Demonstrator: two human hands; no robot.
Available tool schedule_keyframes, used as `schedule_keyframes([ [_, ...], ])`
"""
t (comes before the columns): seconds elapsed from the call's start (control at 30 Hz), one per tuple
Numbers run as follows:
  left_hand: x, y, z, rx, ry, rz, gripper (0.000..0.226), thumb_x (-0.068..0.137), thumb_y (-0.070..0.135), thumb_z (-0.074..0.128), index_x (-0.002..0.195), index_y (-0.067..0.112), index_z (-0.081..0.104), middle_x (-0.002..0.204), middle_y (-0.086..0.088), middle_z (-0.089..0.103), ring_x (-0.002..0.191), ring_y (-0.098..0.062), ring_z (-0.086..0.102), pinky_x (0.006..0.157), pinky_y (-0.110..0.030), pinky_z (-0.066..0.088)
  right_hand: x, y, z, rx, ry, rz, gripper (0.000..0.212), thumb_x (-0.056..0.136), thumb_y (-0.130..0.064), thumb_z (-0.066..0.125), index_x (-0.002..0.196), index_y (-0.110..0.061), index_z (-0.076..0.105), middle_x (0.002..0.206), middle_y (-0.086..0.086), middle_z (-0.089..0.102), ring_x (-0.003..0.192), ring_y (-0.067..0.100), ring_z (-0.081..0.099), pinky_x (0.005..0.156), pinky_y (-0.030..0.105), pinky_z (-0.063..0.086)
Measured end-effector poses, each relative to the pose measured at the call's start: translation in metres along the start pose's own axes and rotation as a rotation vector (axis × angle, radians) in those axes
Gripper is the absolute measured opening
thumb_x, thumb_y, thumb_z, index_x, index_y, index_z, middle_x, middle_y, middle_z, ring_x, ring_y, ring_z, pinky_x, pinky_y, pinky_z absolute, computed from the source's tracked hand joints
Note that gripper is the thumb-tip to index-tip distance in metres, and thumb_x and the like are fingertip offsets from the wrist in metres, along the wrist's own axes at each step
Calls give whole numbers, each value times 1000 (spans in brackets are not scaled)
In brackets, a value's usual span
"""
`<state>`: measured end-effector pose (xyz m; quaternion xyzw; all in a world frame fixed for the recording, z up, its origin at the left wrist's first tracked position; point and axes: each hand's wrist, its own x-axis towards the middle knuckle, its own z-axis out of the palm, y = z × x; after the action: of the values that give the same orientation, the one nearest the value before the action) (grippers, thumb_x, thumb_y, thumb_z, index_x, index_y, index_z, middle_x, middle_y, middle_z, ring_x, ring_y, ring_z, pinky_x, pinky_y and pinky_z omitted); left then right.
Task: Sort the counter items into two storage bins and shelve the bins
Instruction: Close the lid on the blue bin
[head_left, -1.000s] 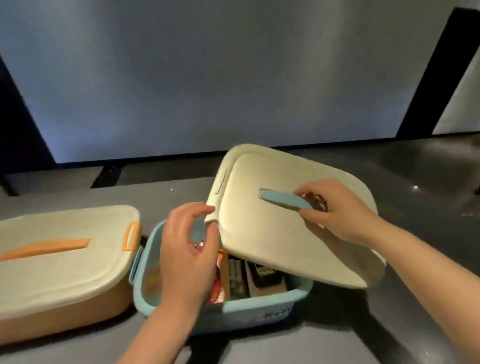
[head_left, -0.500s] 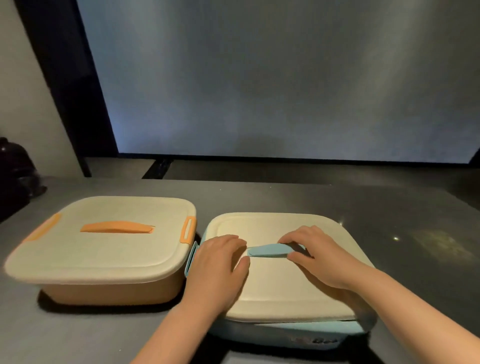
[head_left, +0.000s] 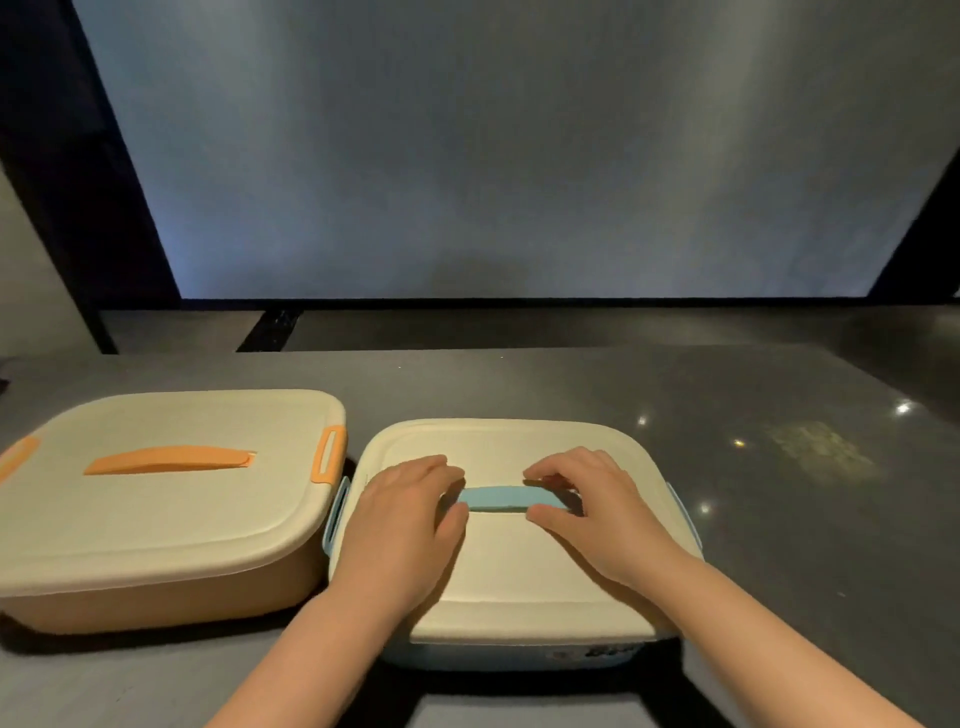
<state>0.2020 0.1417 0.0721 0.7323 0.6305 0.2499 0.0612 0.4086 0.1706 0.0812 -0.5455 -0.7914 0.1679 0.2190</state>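
Observation:
The blue bin (head_left: 519, 657) stands on the counter in front of me with its cream lid (head_left: 519, 566) lying flat on top. My right hand (head_left: 597, 514) pinches the right end of the lid's blue handle (head_left: 501, 498) between fingers and thumb. At the handle's left end my left hand (head_left: 402, 525) rests palm down on the lid. The orange bin (head_left: 171, 592) sits just to the left, covered by a cream lid with an orange handle (head_left: 169, 460). The contents of both bins are hidden.
The dark grey counter (head_left: 779, 467) stretches to the right and behind the bins. A large pale panel (head_left: 493, 156) in a dark frame rises behind the counter. A blue side latch (head_left: 335, 512) sits in the narrow gap between the bins.
The lid, tilted up over the open blue bin a second ago, now lies flat on it. My left hand moved from the lid's edge onto its top.

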Motion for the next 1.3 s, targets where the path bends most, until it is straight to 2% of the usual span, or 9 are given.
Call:
schedule_keyframes([
  [0.2,15,50,33,13,-151,163,48,96,50,33,142,37,32,154,13,24,140,-12,20,115,-30,13,-34,29,-6,-158,228,329,72,82,-62,56,142,-28,36,144,-11,36,138,12,24,110,31,23],
  [0.27,17,45,39,51,-194,172,55,93,57,23,144,37,28,155,12,21,143,-13,16,117,-33,11,-41,34,-6,91,268,543,89,76,-60,66,147,-23,27,149,-6,34,139,17,28,111,37,29],
  [0.37,17,41,40,45,-190,170,63,88,62,16,144,37,29,155,13,23,143,-13,17,117,-34,12,-45,40,-5,817,282,790,81,63,-40,86,131,-12,50,122,4,64,108,21,64,89,37,53],
  [0.43,17,42,39,41,-190,167,56,92,57,24,143,37,30,154,13,24,143,-13,18,117,-34,12,-45,46,-1,920,326,805,57,59,-28,90,107,-10,65,93,4,75,84,22,72,76,38,59],
  [0.8,17,42,38,32,-146,155,49,94,50,37,141,36,36,152,13,30,140,-12,23,115,-32,15,-45,33,-8,361,420,608,31,68,-41,79,94,-27,71,80,-11,71,78,13,67,69,34,56],
  [0.9,15,41,30,-108,-57,78,39,94,38,47,132,29,50,141,12,46,130,-10,39,108,-26,26,-42,23,-10,142,304,576,48,83,-39,68,126,-21,57,117,-2,64,111,21,58,90,35,49],
  [1.0,3,33,15,-256,122,-34,31,92,26,52,122,29,58,125,14,58,116,-6,49,99,-22,36,-32,-15,10,-167,155,273,56,100,-27,41,151,-27,17,160,0,14,148,17,6,120,34,8],
  [1.13,-38,0,4,-205,254,-132,28,88,21,54,114,30,61,120,16,58,115,-6,50,99,-24,38,-21,-57,48,-237,-144,-15,66,88,-61,6,150,-38,10,161,-6,1,148,13,-4,120,38,-4],
  [1.3,-83,-20,3,-424,347,-331,33,90,30,55,123,30,50,136,19,34,126,3,23,100,-23,25,-21,-54,43,-285,-204,-92,97,62,-90,5,147,-45,12,159,-12,6,146,11,-1,120,41,-3],
])
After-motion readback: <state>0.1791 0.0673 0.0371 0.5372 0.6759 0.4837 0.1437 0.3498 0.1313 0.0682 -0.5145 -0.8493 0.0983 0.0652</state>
